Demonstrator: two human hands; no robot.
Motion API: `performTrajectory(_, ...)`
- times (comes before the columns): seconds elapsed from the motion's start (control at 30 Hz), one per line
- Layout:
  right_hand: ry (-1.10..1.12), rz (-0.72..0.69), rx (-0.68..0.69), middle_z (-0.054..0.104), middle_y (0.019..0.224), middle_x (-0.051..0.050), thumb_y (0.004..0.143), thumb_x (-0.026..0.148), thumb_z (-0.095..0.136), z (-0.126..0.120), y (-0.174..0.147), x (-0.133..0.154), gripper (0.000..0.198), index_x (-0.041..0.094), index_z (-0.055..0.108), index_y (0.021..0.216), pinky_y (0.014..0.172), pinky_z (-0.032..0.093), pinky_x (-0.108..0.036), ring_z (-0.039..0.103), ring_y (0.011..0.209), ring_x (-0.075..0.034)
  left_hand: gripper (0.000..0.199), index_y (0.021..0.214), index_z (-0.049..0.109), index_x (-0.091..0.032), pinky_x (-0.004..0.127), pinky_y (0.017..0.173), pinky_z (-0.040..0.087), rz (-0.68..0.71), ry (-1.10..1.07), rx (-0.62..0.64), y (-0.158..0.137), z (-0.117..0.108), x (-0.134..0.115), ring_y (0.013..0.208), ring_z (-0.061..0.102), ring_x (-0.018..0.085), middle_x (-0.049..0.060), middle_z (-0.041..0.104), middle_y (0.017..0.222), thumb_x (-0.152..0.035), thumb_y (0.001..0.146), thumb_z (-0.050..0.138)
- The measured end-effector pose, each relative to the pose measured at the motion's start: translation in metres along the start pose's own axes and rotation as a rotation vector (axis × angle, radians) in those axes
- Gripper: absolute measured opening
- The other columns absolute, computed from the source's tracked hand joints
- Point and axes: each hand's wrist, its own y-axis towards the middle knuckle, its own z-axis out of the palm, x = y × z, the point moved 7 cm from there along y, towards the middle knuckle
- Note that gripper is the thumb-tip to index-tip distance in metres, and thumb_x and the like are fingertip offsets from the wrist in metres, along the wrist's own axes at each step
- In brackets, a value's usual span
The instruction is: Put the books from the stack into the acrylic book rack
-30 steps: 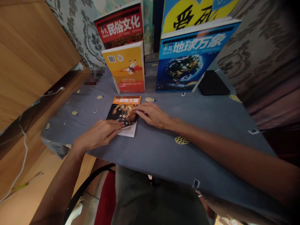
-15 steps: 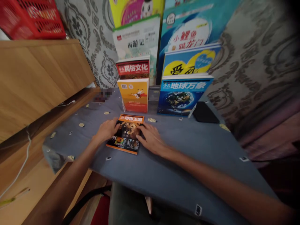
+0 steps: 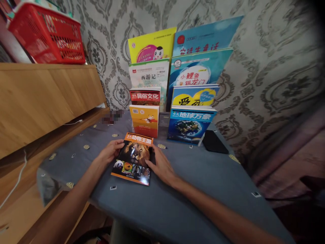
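Observation:
A paperback book (image 3: pixel 135 154) with a lion on its black-and-orange cover is in front of me, its far edge tipped up off the cloth. My left hand (image 3: pixel 110 151) pinches its left edge near the upper corner, thumb on the cover. On the opposite side my right hand (image 3: pixel 161 165) grips the right edge, thumb lying over the cover and the other fingers at or behind the edge. Just beyond stand an orange book (image 3: pixel 145 121) and a blue book with a globe (image 3: pixel 189 126), both upright at the front of two rows.
Taller books, including a yellow one (image 3: pixel 152 44) and a teal one (image 3: pixel 200 66), rise behind. A black flat object (image 3: pixel 215 141) lies right of them. Grey-blue cloth (image 3: pixel 203 189) covers the table. A wooden cabinet (image 3: pixel 48 98) with a red basket (image 3: pixel 50 34) borders the left.
The lion-cover book has gone from lying flat under my hands to being gripped at both sides and tilted up. My view has also tipped upward, showing more of the wall.

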Motion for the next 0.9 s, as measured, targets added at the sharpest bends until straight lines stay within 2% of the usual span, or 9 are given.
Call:
performTrajectory(0.03, 0.089, 0.042, -0.034, 0.061, 0.129, -0.014, 0.082, 0.030, 0.062, -0.001, 0.003, -0.008, 0.060, 0.017, 0.044, 0.138, 0.091, 0.050, -0.042, 0.062, 0.106, -0.026, 0.031, 0.099, 0.072, -0.011, 0.025, 0.064, 0.058, 0.002, -0.061, 0.011, -0.002, 0.002, -0.002, 0.066, 0.072, 0.017, 0.009, 0.077, 0.085, -0.016, 0.069, 0.080)
performTrajectory(0.1, 0.238, 0.110, -0.033, 0.067, 0.098, -0.007, 0.081, 0.037, 0.063, 0.001, 0.010, -0.020, 0.043, 0.017, 0.055, 0.119, 0.072, 0.051, -0.035, 0.063, 0.080, -0.021, 0.034, 0.101, 0.071, -0.012, 0.024, 0.066, 0.059, 0.044, -0.098, 0.011, -0.004, 0.005, -0.008, 0.068, 0.072, 0.016, 0.008, 0.077, 0.088, -0.015, 0.069, 0.082)
performTrajectory(0.17, 0.331, 0.112, 0.029, 0.055, 0.067, 0.003, 0.083, 0.042, 0.060, 0.002, 0.016, -0.021, 0.023, 0.020, 0.057, 0.089, 0.057, 0.043, -0.028, 0.055, 0.061, -0.016, 0.037, 0.102, 0.071, -0.013, 0.024, 0.066, 0.059, 0.086, -0.114, 0.011, -0.006, 0.008, -0.014, 0.068, 0.072, 0.016, 0.007, 0.077, 0.090, -0.017, 0.068, 0.084)
performTrajectory(0.23, 0.336, 0.059, 0.049, 0.043, 0.057, 0.007, 0.085, 0.043, 0.057, -0.006, 0.020, -0.013, 0.024, 0.022, 0.050, 0.075, 0.051, 0.035, -0.024, 0.047, 0.054, -0.014, 0.039, 0.102, 0.071, -0.015, 0.024, 0.066, 0.058, 0.122, -0.112, 0.009, -0.007, 0.011, -0.021, 0.068, 0.071, 0.015, 0.006, 0.077, 0.091, -0.020, 0.067, 0.086)
performTrajectory(0.37, 0.056, -0.116, -0.137, 0.055, 0.068, 0.002, 0.091, 0.036, 0.055, -0.043, 0.023, 0.018, 0.015, 0.022, 0.058, 0.090, 0.056, 0.037, -0.026, 0.051, 0.060, -0.016, 0.040, 0.107, 0.070, -0.019, 0.024, 0.068, 0.055, 0.281, -0.081, 0.018, -0.012, 0.021, -0.048, 0.073, 0.071, 0.015, 0.004, 0.077, 0.095, -0.026, 0.070, 0.084)
performTrajectory(0.47, -0.118, -0.275, -0.262, 0.063, 0.084, -0.005, 0.096, 0.030, 0.051, -0.054, 0.018, 0.038, 0.016, 0.021, 0.061, 0.104, 0.068, 0.044, -0.030, 0.059, 0.075, -0.021, 0.040, 0.109, 0.069, -0.023, 0.028, 0.077, 0.055, 0.416, -0.068, 0.016, -0.016, 0.026, -0.068, 0.084, 0.071, 0.018, 0.003, 0.076, 0.102, -0.026, 0.071, 0.080)
performTrajectory(0.6, -0.122, -0.358, -0.250, 0.065, 0.086, -0.007, 0.100, 0.023, 0.043, -0.041, 0.008, 0.040, 0.016, 0.020, 0.058, 0.104, 0.069, 0.046, -0.030, 0.061, 0.077, -0.022, 0.036, 0.100, 0.072, -0.019, 0.028, 0.075, 0.054, 0.396, -0.039, -0.066, -0.015, 0.022, -0.066, 0.083, 0.069, 0.019, 0.004, 0.076, 0.096, -0.021, 0.064, 0.075)
performTrajectory(0.77, -0.079, -0.430, -0.180, 0.065, 0.087, -0.007, 0.102, 0.021, 0.040, -0.029, 0.000, 0.046, 0.016, 0.022, 0.056, 0.099, 0.073, 0.048, -0.032, 0.061, 0.081, -0.022, 0.010, 0.065, 0.065, -0.016, 0.021, 0.053, 0.046, 0.463, -0.090, -0.237, -0.012, 0.015, -0.059, 0.054, 0.058, 0.012, -0.001, 0.064, 0.059, -0.025, 0.061, 0.069)
performTrajectory(0.9, 0.003, -0.397, -0.174, 0.065, 0.087, -0.006, 0.101, 0.020, 0.039, -0.029, 0.007, 0.051, 0.015, 0.022, 0.053, 0.096, 0.072, 0.048, -0.030, 0.062, 0.079, -0.021, 0.011, 0.064, 0.063, -0.018, 0.022, 0.060, 0.049, 0.616, -0.222, -0.424, -0.004, 0.014, -0.068, 0.059, 0.061, 0.013, -0.003, 0.068, 0.066, -0.026, 0.057, 0.068)
